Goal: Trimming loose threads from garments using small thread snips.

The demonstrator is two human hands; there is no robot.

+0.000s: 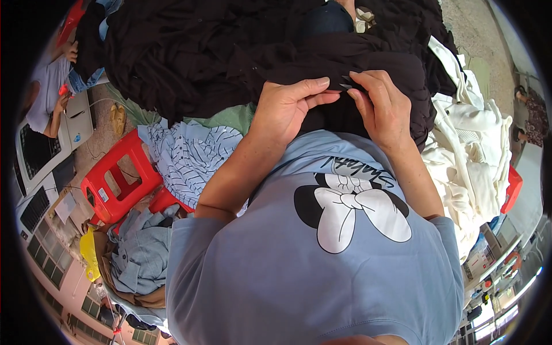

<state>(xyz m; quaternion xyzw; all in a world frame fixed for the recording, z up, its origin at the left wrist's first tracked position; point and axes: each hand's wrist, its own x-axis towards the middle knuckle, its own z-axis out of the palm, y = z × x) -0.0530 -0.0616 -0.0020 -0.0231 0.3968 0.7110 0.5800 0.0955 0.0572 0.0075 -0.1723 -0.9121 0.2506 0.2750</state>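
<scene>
A black garment lies across my lap, at the near edge of a big heap of black cloth. My left hand pinches a fold of the garment between thumb and fingers. My right hand grips the same fold just to the right, fingertips almost touching the left hand's. A small dark pointed thing shows between the two hands' fingertips; I cannot tell what it is. My light blue shirt with a black and white bow print fills the lower middle.
White clothes are piled at the right. At the left are a blue striped garment, a red plastic stool and grey-blue clothes. Another person in a white shirt sits at the far left beside a white machine.
</scene>
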